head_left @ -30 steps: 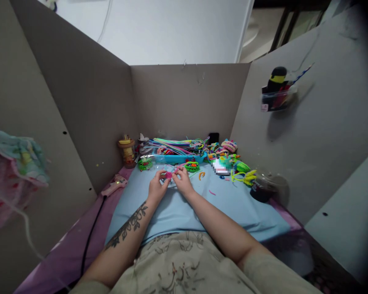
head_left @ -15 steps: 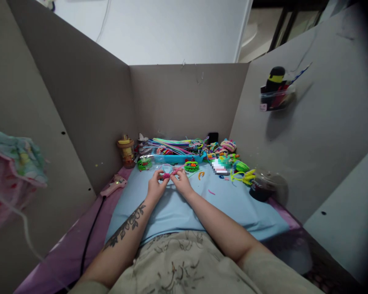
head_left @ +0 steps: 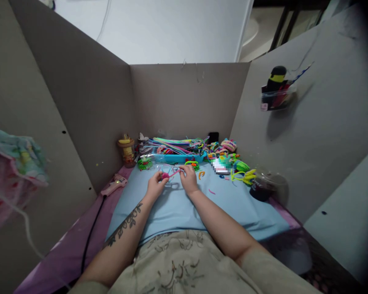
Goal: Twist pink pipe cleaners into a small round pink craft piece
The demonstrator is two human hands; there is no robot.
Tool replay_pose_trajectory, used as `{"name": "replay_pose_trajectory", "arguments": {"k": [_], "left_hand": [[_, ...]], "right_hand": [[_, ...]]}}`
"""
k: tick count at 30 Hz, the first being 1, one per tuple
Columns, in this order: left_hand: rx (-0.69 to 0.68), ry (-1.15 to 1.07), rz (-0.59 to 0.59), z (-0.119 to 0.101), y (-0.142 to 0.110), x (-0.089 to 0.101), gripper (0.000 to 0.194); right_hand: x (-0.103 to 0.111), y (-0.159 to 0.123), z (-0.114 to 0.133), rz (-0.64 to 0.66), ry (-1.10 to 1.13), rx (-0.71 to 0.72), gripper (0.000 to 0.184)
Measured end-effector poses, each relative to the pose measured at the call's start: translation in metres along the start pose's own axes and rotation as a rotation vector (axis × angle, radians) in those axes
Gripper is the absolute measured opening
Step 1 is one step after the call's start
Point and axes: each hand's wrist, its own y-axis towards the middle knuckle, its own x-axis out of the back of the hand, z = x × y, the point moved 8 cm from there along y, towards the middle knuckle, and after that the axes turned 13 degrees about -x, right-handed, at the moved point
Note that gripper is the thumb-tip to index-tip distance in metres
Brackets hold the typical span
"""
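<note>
My left hand is closed on a small bundle of pink pipe cleaner. A straight pink length runs from that bundle to the right, and the fingertips of my right hand pinch its far end. Both hands are held above the light blue cloth. Just behind my right hand lies a green coiled pipe-cleaner piece with an orange bit in it, partly covered by the fingers. Bent orange pieces rest to the right of it.
At the back, a blue tray holds many coloured pipe cleaners. Finished fuzzy shapes crowd the back right, near a dark tub. A pink glue gun with a black cord lies left. Grey panels enclose the table.
My right hand has moved right, away from my left, drawing out the pink pipe cleaner between them. The left hand has shifted slightly left, still gripping the bundle.
</note>
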Motion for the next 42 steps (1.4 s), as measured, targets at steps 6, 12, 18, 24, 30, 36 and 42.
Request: {"name": "replay_pose_trajectory", "arguments": {"k": [6,12,18,24,30,36,42], "left_hand": [[-0.098,0.196,0.064,-0.004,-0.001,0.000,0.020],[-0.185,0.360,0.116,-0.009,-0.003,-0.003,0.017],[-0.234,0.360,0.123,-0.019,-0.004,-0.004,0.015],[-0.264,0.361,0.104,-0.028,-0.006,-0.003,0.014],[-0.272,0.376,0.092,-0.030,-0.006,-0.004,0.016],[-0.252,0.376,0.085,-0.026,-0.005,-0.003,0.015],[-0.193,0.279,0.017,-0.021,-0.001,0.002,0.017]], "right_hand": [[0.007,0.001,0.001,0.005,0.139,-0.072,0.016],[0.001,-0.005,0.010,0.112,0.273,-0.125,0.014],[-0.013,-0.003,-0.005,0.208,0.354,-0.226,0.015],[-0.033,-0.006,-0.009,0.411,0.428,-0.261,0.013],[-0.042,-0.011,-0.012,0.479,0.490,-0.312,0.016],[-0.051,-0.015,-0.015,0.460,0.535,-0.356,0.027],[-0.044,-0.016,-0.011,0.373,0.576,-0.409,0.043]]}}
